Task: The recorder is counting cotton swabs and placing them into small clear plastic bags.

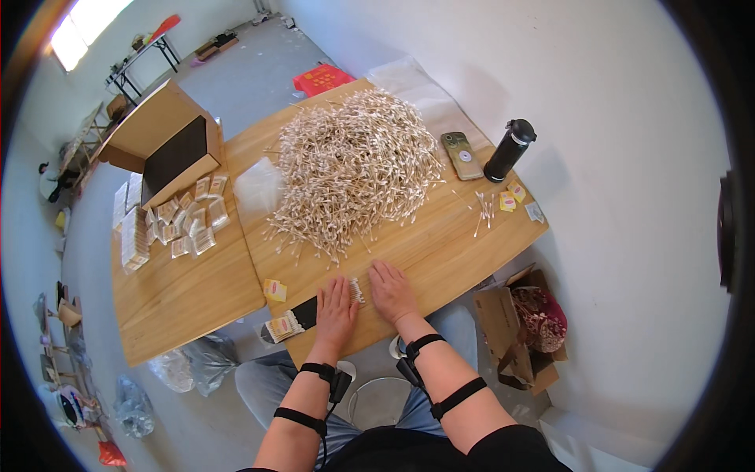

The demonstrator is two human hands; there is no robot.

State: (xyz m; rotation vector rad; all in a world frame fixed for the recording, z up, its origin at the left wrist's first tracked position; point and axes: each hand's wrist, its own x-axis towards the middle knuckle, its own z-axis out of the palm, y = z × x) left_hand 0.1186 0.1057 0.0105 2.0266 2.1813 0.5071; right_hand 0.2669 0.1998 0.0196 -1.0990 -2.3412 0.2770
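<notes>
Near the front edge of the wooden table (440, 236), my left hand (336, 308) lies flat, fingers stretched out, partly over a black strip (305, 313). A short row of cotton swabs (356, 291) lies between my hands, against the left hand's fingers. My right hand (391, 289) rests flat on the wood just right of that row, its fingers extended. Beside the black strip sits a pack of swabs with a printed card (281, 326). A few yellow-and-white cards (274, 289) are above it. A large heap of loose swabs (354, 165) spreads beyond my hands.
To the left are an open cardboard box (177, 145) and several small swab packs (189, 216). A phone (462, 156), a black bottle (510, 151) and loose cards (507, 201) stand or lie at the right. A carton (503, 334) is on the floor beside the table.
</notes>
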